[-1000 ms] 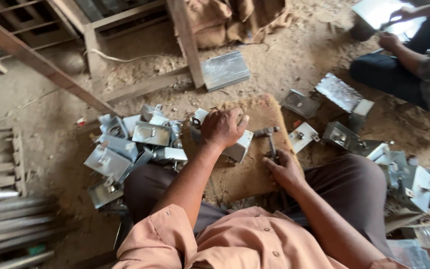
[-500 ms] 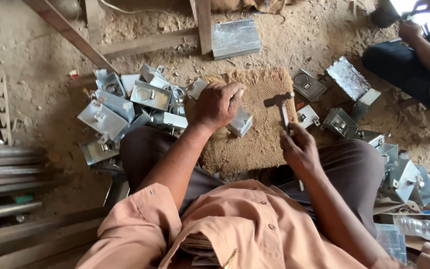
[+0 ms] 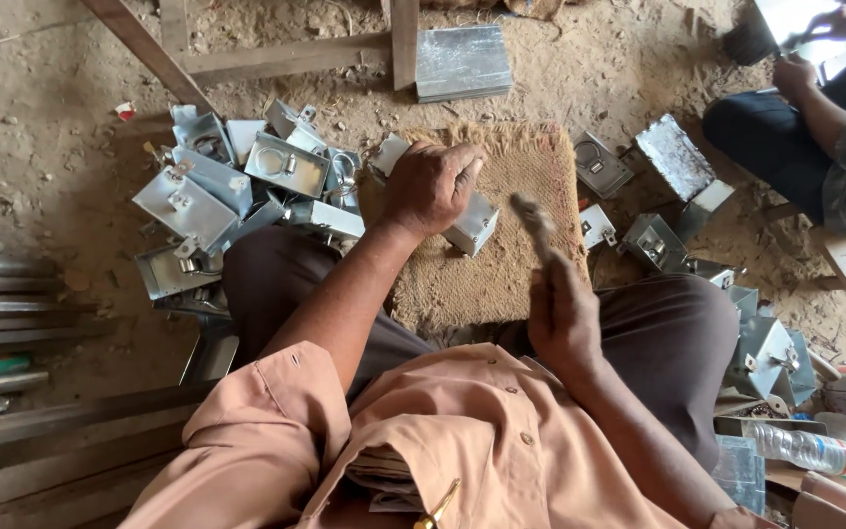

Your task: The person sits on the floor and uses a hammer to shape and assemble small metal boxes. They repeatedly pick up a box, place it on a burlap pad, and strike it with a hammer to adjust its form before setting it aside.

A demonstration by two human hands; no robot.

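While the left hand (image 3: 431, 186) clamps a small metal box (image 3: 472, 223) on the woven mat (image 3: 501, 264) at frame centre, the right hand (image 3: 560, 318) grips a hammer (image 3: 536, 223), its head blurred.

Most of the box is hidden under the left hand's fingers; the hammer's handle is lost inside the closed right fist. Bare mat lies below and right of the box. A heap of metal boxes (image 3: 237, 186) crowds the mat's left edge. At lower right lies a clear plastic bottle (image 3: 810, 449), partly cut off.
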